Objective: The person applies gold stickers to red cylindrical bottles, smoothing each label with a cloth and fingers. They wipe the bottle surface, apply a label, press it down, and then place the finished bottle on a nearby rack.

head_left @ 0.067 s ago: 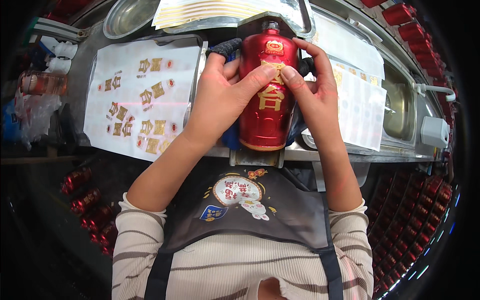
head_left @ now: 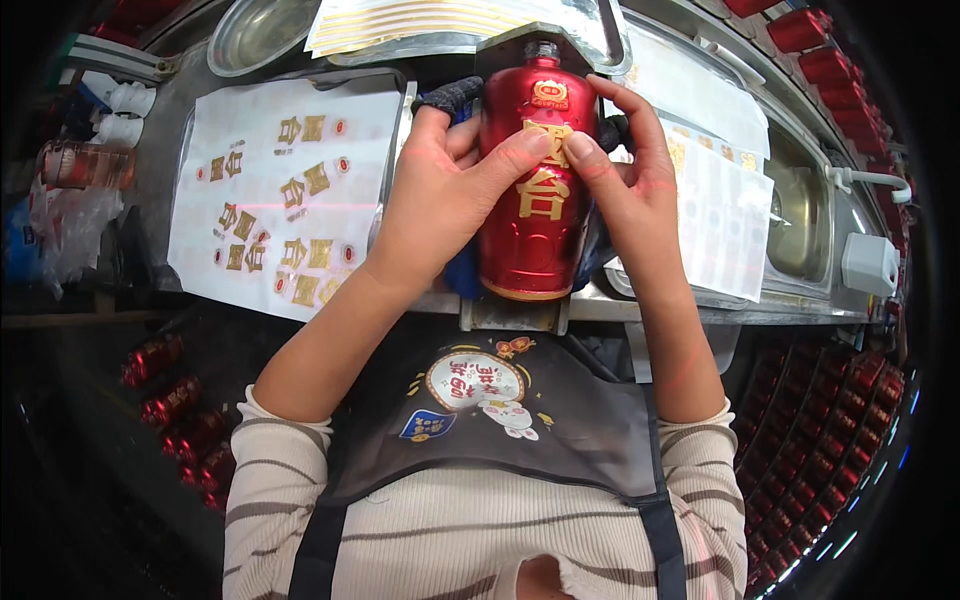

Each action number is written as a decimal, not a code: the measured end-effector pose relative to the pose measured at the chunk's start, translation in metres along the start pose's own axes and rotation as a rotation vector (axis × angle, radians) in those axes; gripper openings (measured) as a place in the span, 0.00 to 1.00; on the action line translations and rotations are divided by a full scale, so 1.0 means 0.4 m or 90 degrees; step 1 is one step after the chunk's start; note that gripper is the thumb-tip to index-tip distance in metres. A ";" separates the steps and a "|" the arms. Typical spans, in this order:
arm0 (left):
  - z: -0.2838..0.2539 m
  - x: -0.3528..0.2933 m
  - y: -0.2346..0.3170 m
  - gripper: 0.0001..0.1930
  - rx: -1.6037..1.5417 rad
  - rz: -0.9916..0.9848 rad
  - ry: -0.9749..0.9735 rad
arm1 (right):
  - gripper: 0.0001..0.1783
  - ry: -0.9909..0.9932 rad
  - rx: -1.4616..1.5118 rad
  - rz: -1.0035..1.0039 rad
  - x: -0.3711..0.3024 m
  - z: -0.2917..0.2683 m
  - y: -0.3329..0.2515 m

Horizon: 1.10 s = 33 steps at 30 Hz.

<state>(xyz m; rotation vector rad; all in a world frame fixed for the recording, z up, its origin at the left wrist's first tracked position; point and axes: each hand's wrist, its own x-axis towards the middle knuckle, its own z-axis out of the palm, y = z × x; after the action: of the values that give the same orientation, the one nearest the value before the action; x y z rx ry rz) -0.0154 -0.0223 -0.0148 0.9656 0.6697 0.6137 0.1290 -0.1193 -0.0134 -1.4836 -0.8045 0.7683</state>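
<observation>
A glossy red bottle (head_left: 528, 255) with a dark threaded neck lies tilted back on a stand at the counter's front edge, neck away from me. Gold character decals (head_left: 541, 197) run down its front, below a small gold-and-red emblem (head_left: 550, 94). My left hand (head_left: 432, 195) grips the bottle's left side, thumb pressed on the upper gold character. From the right, my right hand (head_left: 637, 190) holds it the same way, its thumb tip close beside the left one. Dark covers wrap some fingers; fingertips behind the bottle are hidden.
Left of the bottle, a white sheet with gold decals (head_left: 280, 200) lies on a tray. More sheets (head_left: 715, 225) lie to the right, near a sink (head_left: 800, 215) and white jug (head_left: 869, 264). A metal basin (head_left: 258, 38) stands far left. Red bottles (head_left: 825, 450) fill the lower right.
</observation>
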 end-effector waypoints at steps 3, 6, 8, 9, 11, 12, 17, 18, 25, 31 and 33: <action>-0.015 -0.030 -0.009 0.26 -0.045 -0.009 0.003 | 0.35 -0.003 -0.010 0.026 -0.022 -0.012 -0.002; -0.040 -0.055 -0.042 0.27 -0.031 -0.009 -0.028 | 0.39 -0.027 0.015 0.081 -0.073 -0.002 -0.033; -0.055 -0.058 -0.064 0.28 0.008 -0.006 -0.022 | 0.40 -0.006 0.011 0.050 -0.083 0.009 -0.027; -0.059 -0.058 -0.068 0.28 0.028 -0.003 -0.019 | 0.40 0.005 0.008 0.033 -0.086 0.011 -0.022; -0.061 -0.052 -0.055 0.29 0.038 -0.015 -0.026 | 0.41 -0.030 -0.031 0.030 -0.081 -0.005 -0.017; -0.060 -0.050 -0.051 0.30 0.044 -0.020 -0.031 | 0.41 -0.039 -0.033 0.036 -0.078 -0.007 -0.021; -0.048 -0.056 -0.050 0.28 0.007 -0.007 -0.025 | 0.38 0.000 0.081 0.034 -0.072 0.002 -0.006; -0.044 -0.058 -0.049 0.28 -0.006 -0.006 -0.027 | 0.38 -0.005 0.080 0.043 -0.071 0.001 -0.008; -0.045 -0.055 -0.045 0.28 0.006 -0.018 -0.029 | 0.34 0.012 0.008 -0.003 -0.068 0.001 0.003; -0.033 -0.068 -0.045 0.27 0.050 0.003 -0.017 | 0.29 -0.027 -0.446 -0.313 -0.028 -0.001 -0.037; -0.032 -0.070 -0.051 0.26 0.057 0.005 -0.007 | 0.28 -0.033 -0.496 -0.335 -0.024 0.005 -0.046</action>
<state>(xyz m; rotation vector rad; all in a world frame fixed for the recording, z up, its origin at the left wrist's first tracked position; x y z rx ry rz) -0.0396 -0.0445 -0.0314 1.0549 0.6890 0.5890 0.1212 -0.1257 0.0049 -1.7945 -1.5680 0.0742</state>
